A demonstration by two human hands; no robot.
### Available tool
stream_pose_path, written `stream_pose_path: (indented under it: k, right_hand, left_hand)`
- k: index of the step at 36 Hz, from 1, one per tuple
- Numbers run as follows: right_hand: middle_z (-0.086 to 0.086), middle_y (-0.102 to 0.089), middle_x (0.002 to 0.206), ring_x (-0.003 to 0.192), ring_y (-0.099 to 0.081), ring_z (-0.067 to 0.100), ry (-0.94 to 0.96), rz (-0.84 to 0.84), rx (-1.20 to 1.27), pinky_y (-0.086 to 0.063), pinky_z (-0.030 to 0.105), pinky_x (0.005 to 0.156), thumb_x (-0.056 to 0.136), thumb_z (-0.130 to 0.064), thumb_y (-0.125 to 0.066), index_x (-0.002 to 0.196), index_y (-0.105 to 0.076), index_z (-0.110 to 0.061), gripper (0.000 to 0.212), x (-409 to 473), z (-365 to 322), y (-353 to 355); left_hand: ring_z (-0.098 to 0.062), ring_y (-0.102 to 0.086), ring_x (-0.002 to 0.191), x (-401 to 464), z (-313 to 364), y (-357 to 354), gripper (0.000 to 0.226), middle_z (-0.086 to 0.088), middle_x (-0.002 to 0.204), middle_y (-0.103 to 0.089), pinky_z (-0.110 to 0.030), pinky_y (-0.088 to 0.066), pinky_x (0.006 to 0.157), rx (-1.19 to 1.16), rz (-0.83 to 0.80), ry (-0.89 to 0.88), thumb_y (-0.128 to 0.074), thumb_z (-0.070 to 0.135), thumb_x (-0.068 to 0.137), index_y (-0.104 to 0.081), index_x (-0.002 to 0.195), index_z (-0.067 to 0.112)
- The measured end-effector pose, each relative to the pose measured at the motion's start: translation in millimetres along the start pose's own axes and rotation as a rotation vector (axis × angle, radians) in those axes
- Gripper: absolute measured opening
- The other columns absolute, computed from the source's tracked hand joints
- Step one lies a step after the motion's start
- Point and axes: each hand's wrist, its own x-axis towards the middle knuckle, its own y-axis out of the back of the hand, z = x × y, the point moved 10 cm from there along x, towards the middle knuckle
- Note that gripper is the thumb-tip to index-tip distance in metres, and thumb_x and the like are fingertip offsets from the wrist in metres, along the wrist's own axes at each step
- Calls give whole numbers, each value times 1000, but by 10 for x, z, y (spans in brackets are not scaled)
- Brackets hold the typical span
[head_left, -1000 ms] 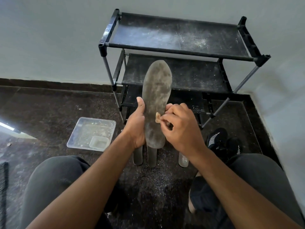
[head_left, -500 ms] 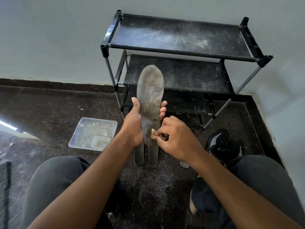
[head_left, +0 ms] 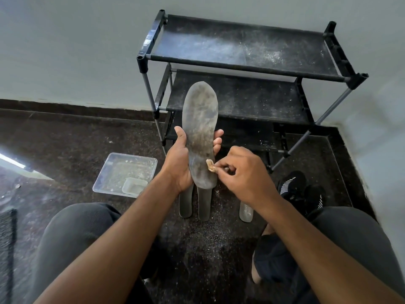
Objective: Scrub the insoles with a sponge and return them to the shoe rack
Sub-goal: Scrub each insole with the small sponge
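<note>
Head view shows the left hand (head_left: 179,165) gripping a grey insole (head_left: 200,132) upright by its lower half, thumb on one edge and fingertips curled round the other, so this grip is clamped on the insole. Beside that grip, the right hand (head_left: 243,170) pinches a small tan sponge (head_left: 210,166) between thumb and fingers and presses it against the insole's right edge near the heel. A second ago the sponge sat higher, about mid-length; it has since travelled down toward the heel, below the left fingertips. I judge one scrubbing stroke has run downward, with the grimy toe half above the grip perhaps needing more passes. Under the hands, three more insoles (head_left: 203,205) lie on the floor. Beyond the grip stands the shoe rack (head_left: 245,69), its dusty shelves holding no insole yet
</note>
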Motion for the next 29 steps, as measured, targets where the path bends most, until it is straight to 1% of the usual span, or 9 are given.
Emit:
stream_pose_path:
  k: [4,7,10,13,16,20,24,27,29]
  right_hand:
    - [-10,-51,76,73,-46,6,59,-114,26,-43,24,62,92,-25,-73,80,-77,-11,19,-91,-146,-210]
    - [-10,-54,77,73,-50,6,104,-178,94,-42,19,63,89,-19,-75,82,-79,-10,12,-138,-254,-295]
    - [-9,-52,78,74,-45,5,69,-60,87,-41,17,65,87,-17,-77,85,-79,-10,7,-51,-195,-137]
    - [-10,-51,79,79,-44,4,47,102,20,-38,14,71,89,-17,-78,86,-79,-10,8,9,-149,36]
    - [-5,-52,77,79,-48,12,63,80,30,-47,29,70,91,-16,-75,82,-77,-7,12,-35,-207,-55]
    - [-3,-54,76,78,-50,16,122,-42,103,-49,35,73,84,-12,-76,80,-77,-7,6,-132,-328,-238]
    - [-5,-53,77,83,-48,15,98,69,25,-49,42,75,85,-15,-76,84,-77,-10,5,-45,-241,-80]
    - [-5,-54,77,87,-50,16,75,142,-38,-47,44,75,88,-20,-73,85,-78,-12,9,-12,-225,-14]
    - [-5,-55,78,86,-50,17,92,106,-67,-45,43,75,89,-23,-70,83,-76,-14,13,-33,-286,-74]
  left_hand:
    - [-20,-68,101,-3,-26,-10,98,-15,138,-64,-31,-45,107,12,9,6,-21,75,97,-62,135,-4]
    - [-20,-67,99,-20,-29,-5,98,-17,133,-66,-31,-49,104,14,22,8,-21,76,97,-63,134,-5]
    - [-19,-64,96,-34,-107,-49,104,-13,112,-68,-30,-54,95,12,-42,84,-22,83,92,-62,136,-2]
    - [-21,-63,105,-42,-194,-107,106,-11,116,-64,-34,-54,98,39,-93,131,-21,86,90,-57,141,1]
    - [-22,-70,102,-42,-249,-94,104,-11,119,-67,-36,-61,87,70,-61,148,-20,85,91,-62,136,1]
    - [-20,-66,98,-41,-219,-41,102,-11,118,-66,-33,-53,96,99,-17,105,-17,82,94,-74,122,2]
    - [-25,-67,116,-77,-217,-95,98,-14,135,-65,-38,-57,98,130,-13,96,-21,80,96,-67,131,0]
    - [-24,-71,112,-108,-236,-169,95,-14,125,-72,-35,-60,91,126,-26,95,-21,76,98,-77,114,1]
    - [-24,-70,114,-113,-234,-175,94,-14,126,-71,-35,-58,96,142,-29,94,-20,75,98,-76,117,2]
